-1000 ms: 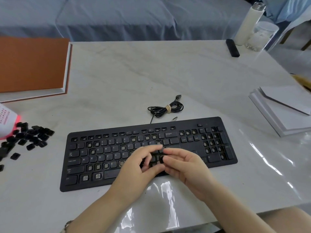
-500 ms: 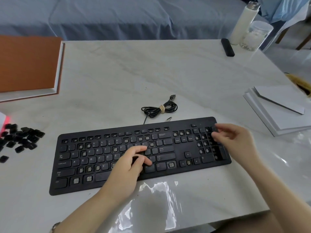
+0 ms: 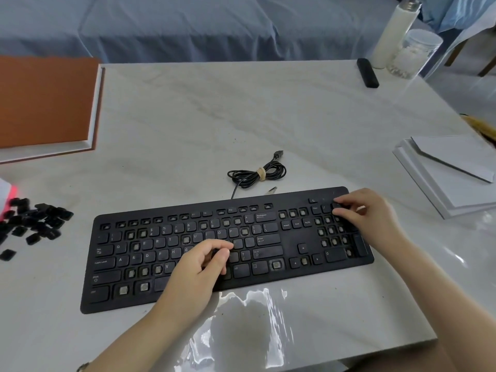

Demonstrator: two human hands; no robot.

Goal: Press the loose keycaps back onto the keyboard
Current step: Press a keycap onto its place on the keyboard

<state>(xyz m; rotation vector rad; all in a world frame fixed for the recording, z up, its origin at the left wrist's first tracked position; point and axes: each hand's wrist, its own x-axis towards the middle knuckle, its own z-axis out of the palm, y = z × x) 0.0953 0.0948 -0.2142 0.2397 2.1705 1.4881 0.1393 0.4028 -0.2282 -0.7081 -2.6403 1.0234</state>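
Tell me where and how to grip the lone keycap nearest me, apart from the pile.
Pinch the lone keycap by two opposite side edges, coming from above. It lies flat and low on the table, clear of the pile, so probably only its thin sides give a hold.

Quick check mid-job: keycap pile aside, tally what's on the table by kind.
Keyboard: 1
Coiled cable: 1
White bottle: 1
Clear jar: 1
Black bar-shaped device: 1
Orange-covered book: 1
Stack of white sheets: 1
Red-and-white item, cut off at left edge: 1
Small pale sliver beside the cable: 1
Total: 9
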